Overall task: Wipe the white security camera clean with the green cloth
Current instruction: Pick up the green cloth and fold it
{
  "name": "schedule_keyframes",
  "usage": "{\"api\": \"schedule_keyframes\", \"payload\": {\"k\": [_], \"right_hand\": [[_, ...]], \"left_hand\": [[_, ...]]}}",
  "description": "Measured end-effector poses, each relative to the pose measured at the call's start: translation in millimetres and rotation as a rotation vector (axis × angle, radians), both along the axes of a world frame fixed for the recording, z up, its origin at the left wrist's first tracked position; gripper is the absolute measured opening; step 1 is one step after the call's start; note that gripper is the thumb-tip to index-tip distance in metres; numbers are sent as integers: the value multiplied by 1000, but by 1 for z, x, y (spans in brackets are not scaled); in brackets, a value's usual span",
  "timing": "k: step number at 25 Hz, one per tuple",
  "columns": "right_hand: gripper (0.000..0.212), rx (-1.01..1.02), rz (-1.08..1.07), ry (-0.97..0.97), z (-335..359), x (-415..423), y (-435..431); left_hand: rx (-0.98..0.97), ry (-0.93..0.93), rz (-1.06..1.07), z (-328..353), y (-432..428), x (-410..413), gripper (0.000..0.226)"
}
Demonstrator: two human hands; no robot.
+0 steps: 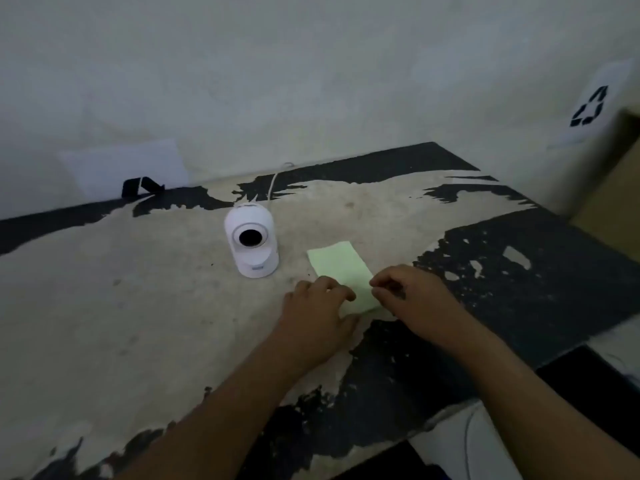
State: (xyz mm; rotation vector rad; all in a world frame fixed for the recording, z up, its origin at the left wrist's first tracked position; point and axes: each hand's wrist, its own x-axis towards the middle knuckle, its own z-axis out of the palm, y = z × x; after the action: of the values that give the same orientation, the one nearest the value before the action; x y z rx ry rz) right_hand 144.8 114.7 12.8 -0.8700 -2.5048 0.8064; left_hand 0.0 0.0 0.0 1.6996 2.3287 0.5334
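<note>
A white security camera (251,242) stands upright near the middle of a worn, paint-flaked bench (138,323), its dark lens facing the wearer and its white cable (272,188) trailing back toward the wall (311,81), so it appears to be tethered where it stands. Just to its right, apart from it, the green cloth (341,271) lies flat as a folded rectangle. Both hands meet at the cloth's near end: the left hand (317,315) rests with fingers (341,293) curled onto the near left corner, while the right hand (412,299) has its fingers (381,284) bent and drawn together at the near right edge, apparently pinching it, though the grip itself is hidden. The wiping looks not yet begun; the hands seem set to lift or refold the cloth before carrying it across to the camera.
</note>
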Motion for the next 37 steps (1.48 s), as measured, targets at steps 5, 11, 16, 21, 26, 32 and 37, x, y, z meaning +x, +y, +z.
{"api": "schedule_keyframes", "payload": {"k": [5,11,16,21,26,32,37], "right_hand": [[23,-26,-51,3,-9,13,-6],[52,29,35,-86,-2,7,-15],[2,-142,116,257,29,-7,-31],[11,-491,254,395,56,-27,-54],[9,-490,248,388,52,-50,-61],[17,-93,408,212,40,-56,-78],[17,46,501,0,21,-46,-82]], "left_hand": [[-12,205,68,-7,19,18,22],[181,-60,44,24,9,9,12],[300,-630,-21,69,-33,-3,17],[333,-987,129,63,-79,0,37],[382,-1398,391,32,-97,-4,27],[336,-1926,529,15,-105,-14,42],[496,-1958,605,17,-105,-27,45]]}}
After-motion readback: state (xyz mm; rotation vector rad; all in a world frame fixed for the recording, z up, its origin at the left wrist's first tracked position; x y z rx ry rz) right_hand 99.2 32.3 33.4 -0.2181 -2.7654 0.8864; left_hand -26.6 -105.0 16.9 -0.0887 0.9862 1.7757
